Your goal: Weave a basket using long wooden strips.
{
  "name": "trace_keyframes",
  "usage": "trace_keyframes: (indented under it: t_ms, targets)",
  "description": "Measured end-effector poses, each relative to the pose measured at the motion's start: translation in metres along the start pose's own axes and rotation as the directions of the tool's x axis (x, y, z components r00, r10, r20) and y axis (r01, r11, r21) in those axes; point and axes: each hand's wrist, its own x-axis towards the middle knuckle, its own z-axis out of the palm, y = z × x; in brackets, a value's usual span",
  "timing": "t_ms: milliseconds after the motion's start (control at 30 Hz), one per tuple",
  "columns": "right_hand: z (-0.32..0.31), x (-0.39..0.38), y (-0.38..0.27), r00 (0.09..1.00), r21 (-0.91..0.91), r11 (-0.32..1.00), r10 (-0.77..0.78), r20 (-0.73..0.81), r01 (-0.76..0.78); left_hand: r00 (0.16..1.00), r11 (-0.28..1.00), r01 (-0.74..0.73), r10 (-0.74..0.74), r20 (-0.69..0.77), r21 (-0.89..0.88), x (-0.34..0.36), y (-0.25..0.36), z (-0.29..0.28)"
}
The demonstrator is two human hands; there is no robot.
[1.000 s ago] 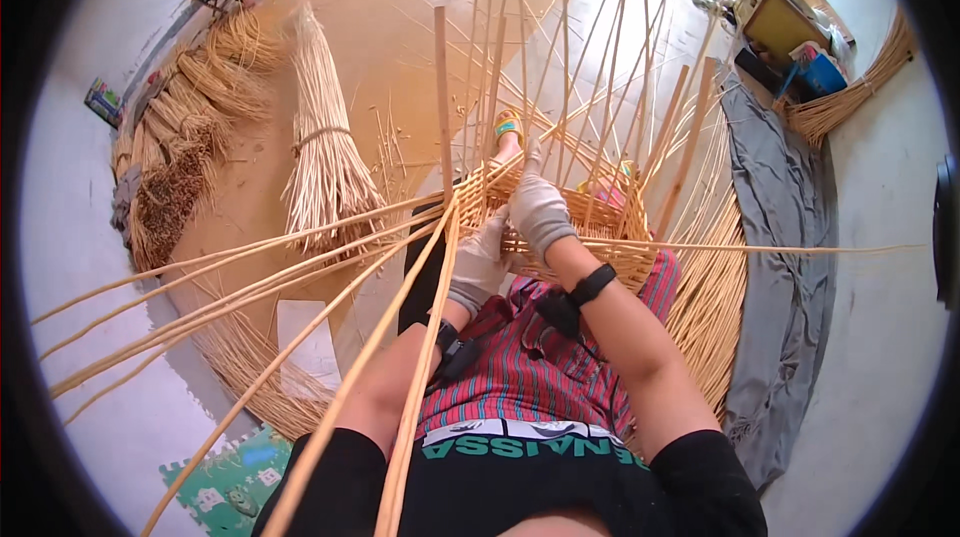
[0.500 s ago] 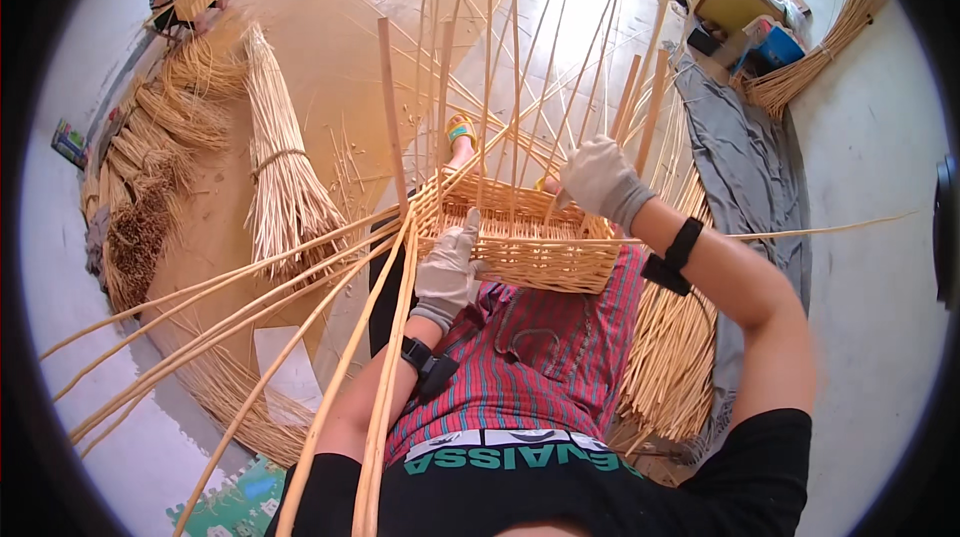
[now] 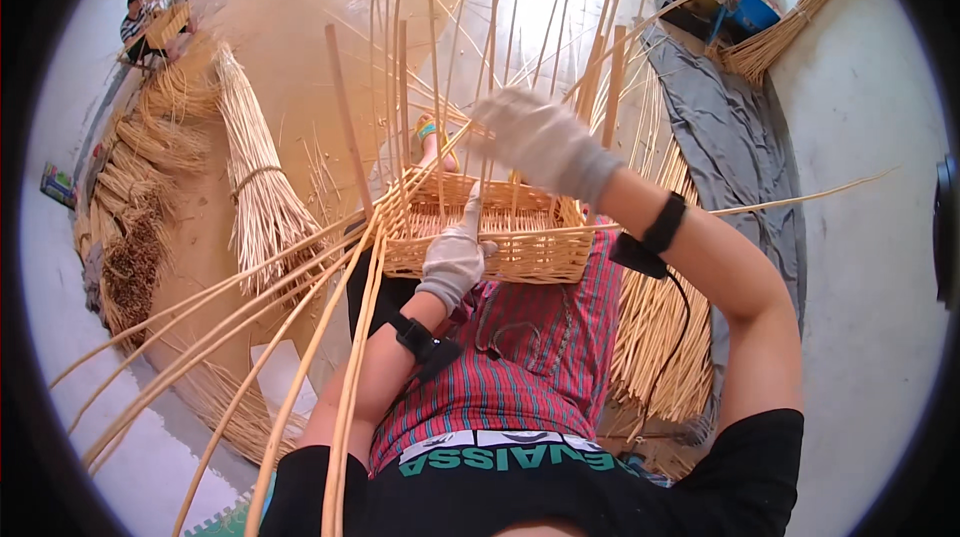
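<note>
A small rectangular wicker basket (image 3: 535,259) sits over my lap, half woven, with thin upright canes and several flat wooden stakes (image 3: 348,122) rising from its walls. My left hand (image 3: 455,259), in a pale work glove, grips the near wall, its thumb pointing up over the rim. Above the basket's right half is my right hand (image 3: 540,142), gloved too and smeared by motion; its fingers cannot be made out. One long cane (image 3: 690,22) arcs from behind this hand toward the upper right. Loose weaving canes (image 3: 255,312) fan out from the basket's left corner.
On the floor at left lie a tied bundle of peeled canes (image 3: 255,177) and heaped cane bundles (image 3: 160,162). More canes (image 3: 660,337) lie right of my lap beside a grey cloth (image 3: 725,127). A blue bin (image 3: 752,17) stands far right; another person (image 3: 145,29) sits far left.
My right hand has swung left and upward from the basket's right end. A cane now arcs to the upper right. My left hand keeps its hold on the near wall; the view has shifted slightly.
</note>
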Motion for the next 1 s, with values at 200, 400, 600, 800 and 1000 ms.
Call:
trace_keyframes:
  t_ms: [200,400,600,800,1000]
  targets:
    - [0.013,0.038,-0.01,0.728,0.008,0.933,-0.287,0.622,0.361,1.0,0.998,-0.002,0.001,-0.017,-0.068,-0.002,-0.009,0.0]
    - [-0.006,-0.024,-0.008,0.887,-0.162,0.982,0.158,0.435,-0.096,0.999,0.989,-0.051,0.048,-0.026,-0.141,0.002,-0.018,0.001]
    - [-0.01,-0.061,0.051,0.89,-0.459,0.872,0.336,0.309,-0.17,0.998,0.992,-0.05,0.053,0.018,-0.12,-0.002,-0.018,0.001]
    - [-0.064,-0.023,0.037,0.882,-0.319,0.933,0.286,0.374,-0.167,0.997,0.996,-0.001,0.009,0.083,-0.093,-0.002,-0.016,-0.007]
    - [-0.139,-0.09,0.112,0.85,-0.55,0.803,0.442,0.287,-0.232,0.995,0.986,-0.102,0.099,-0.027,-0.13,-0.003,-0.026,0.004]
